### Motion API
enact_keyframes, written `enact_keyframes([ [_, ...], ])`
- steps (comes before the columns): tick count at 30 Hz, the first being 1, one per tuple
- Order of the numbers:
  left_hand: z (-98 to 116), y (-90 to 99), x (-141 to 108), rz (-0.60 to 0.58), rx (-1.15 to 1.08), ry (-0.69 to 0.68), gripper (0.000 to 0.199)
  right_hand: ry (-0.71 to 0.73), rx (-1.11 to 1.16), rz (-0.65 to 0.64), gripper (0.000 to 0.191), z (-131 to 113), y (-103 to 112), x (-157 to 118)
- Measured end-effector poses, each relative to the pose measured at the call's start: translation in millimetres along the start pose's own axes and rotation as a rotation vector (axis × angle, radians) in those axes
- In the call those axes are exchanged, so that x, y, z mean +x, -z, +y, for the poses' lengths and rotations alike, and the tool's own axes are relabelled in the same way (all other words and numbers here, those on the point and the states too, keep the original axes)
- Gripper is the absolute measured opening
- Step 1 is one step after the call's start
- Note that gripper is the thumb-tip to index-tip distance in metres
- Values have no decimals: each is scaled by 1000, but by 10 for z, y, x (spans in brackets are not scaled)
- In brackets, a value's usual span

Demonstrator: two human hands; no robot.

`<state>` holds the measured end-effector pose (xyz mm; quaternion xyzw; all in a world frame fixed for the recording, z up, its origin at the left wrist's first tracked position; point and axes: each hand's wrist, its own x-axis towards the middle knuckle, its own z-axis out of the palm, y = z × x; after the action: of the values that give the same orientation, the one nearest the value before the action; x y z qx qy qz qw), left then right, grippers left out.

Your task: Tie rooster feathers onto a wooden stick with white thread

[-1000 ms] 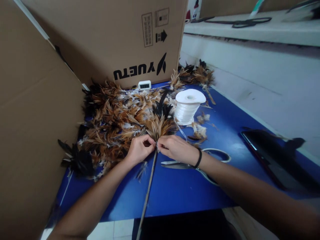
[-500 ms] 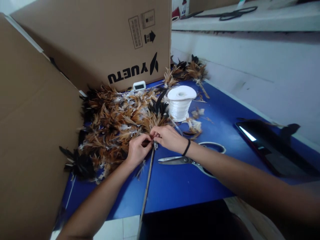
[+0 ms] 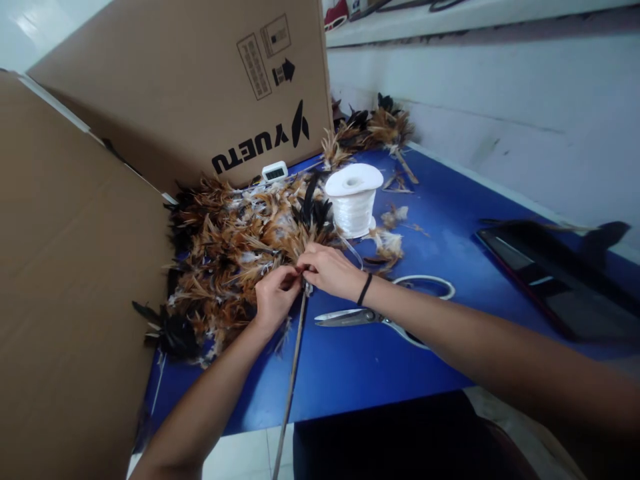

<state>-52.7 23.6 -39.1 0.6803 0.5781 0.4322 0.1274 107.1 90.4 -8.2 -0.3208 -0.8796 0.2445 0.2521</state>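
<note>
My left hand (image 3: 277,298) and my right hand (image 3: 331,272) meet fingertip to fingertip, both closed in a pinch. Between them is the neck of a feather duster, where brown and black feathers (image 3: 313,230) join a thin stick (image 3: 295,367). The stick slants down past the table's front edge. What the fingertips pinch exactly is hidden; a thin white ribbon (image 3: 354,252) runs from behind my right hand to a white spool (image 3: 354,203). Under my right forearm lies a pair of scissors (image 3: 350,318), blades pointing left.
A pile of loose feathers (image 3: 225,247) covers the left of the blue table (image 3: 370,387). Cardboard walls (image 3: 165,87) stand left and behind. A small digital timer (image 3: 275,172) sits at the back. To the right lies a phone (image 3: 545,280); finished-looking feather bundles (image 3: 387,127) lie at the back corner.
The view has shifted slightly, so the ledge at top right shows less. Both hands stay pinched at the duster's neck, with only slight finger movement.
</note>
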Motion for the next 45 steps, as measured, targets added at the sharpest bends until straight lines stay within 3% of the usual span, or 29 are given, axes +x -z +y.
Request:
enact_keyframes([
  [12, -6, 3, 12, 14, 84, -119, 12, -49, -76, -214, 24, 18, 76, 171],
  [17, -26, 8, 19, 19, 73, -153, 21, -35, -68, -246, 19, 20, 107, 203],
  [34, 19, 3, 75, 20, -140, 131, 31, -63, 47, -84, 18, 45, 96, 39],
  [45, -5, -19, 66, 27, -117, 92, 31, -38, 105, -39, 17, 66, 46, 25],
])
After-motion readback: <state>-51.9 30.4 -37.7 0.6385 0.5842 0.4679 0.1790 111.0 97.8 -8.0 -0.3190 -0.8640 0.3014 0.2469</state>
